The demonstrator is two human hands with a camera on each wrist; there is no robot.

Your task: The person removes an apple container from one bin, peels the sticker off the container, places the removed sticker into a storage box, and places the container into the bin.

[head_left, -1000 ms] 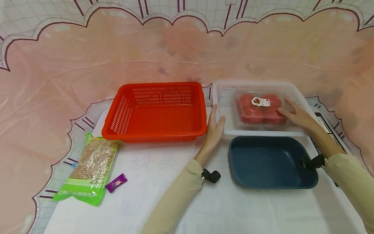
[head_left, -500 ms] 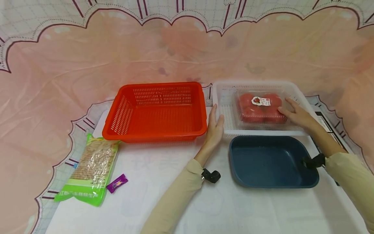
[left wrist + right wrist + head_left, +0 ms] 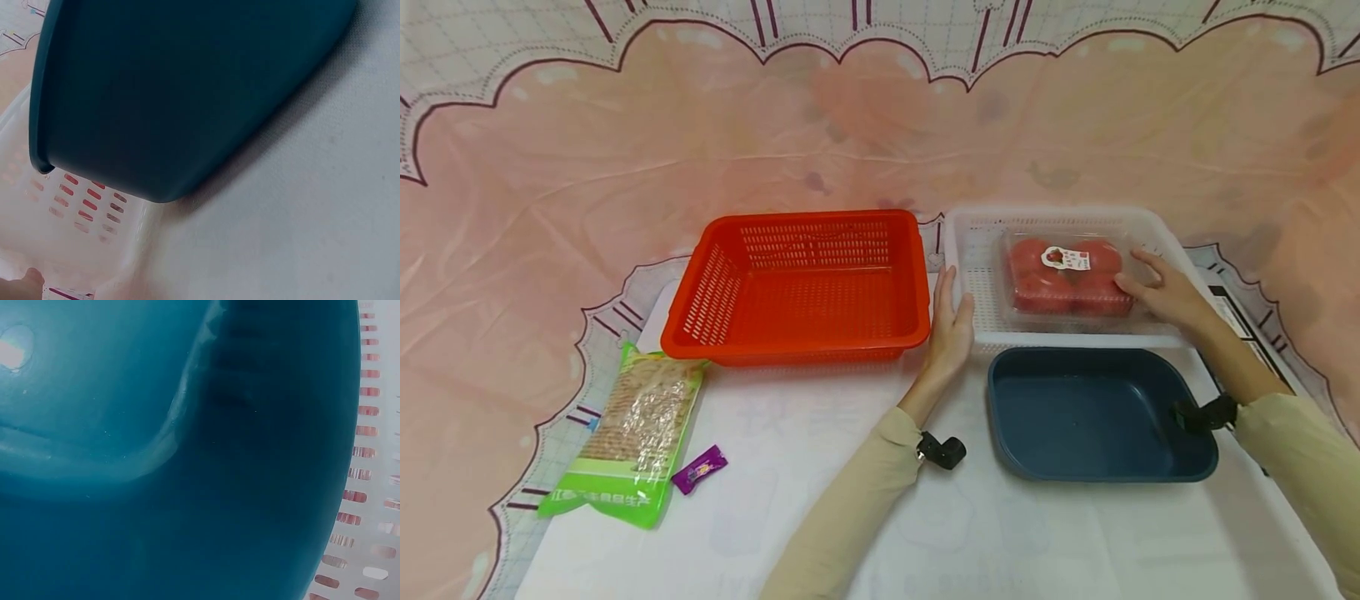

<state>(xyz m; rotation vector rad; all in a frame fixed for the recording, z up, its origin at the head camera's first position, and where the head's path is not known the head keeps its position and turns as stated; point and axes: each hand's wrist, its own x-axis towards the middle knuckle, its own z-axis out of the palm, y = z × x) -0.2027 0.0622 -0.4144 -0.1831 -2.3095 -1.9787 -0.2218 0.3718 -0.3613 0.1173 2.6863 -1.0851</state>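
Observation:
A clear plastic box of tomatoes (image 3: pixel 1032 293), with a white label on its lid, sits in the white basket (image 3: pixel 1097 340) at the right in the head view. My right hand (image 3: pixel 1176 293) grips the box's right end, the thumb over the near part of it; its other fingers are partly hidden. My left hand (image 3: pixel 949 337), fingers stretched, rests against the white basket's left side, between it and the red basket (image 3: pixel 820 350). In the left wrist view a fingertip (image 3: pixel 32 277) touches the white basket's wall (image 3: pixel 69 250).
A dark blue tub (image 3: pixel 1101 417) stands in front of the white basket and fills much of both wrist views. On the left lie a green-edged bag of light brown food (image 3: pixel 640 425) and a small purple wrapped sweet (image 3: pixel 699 470), on a white tabletop (image 3: pixel 760 517).
The box of tomatoes has shifted very slightly left at my right hand, and its label has moved with it. My left hand has stayed nearly still.

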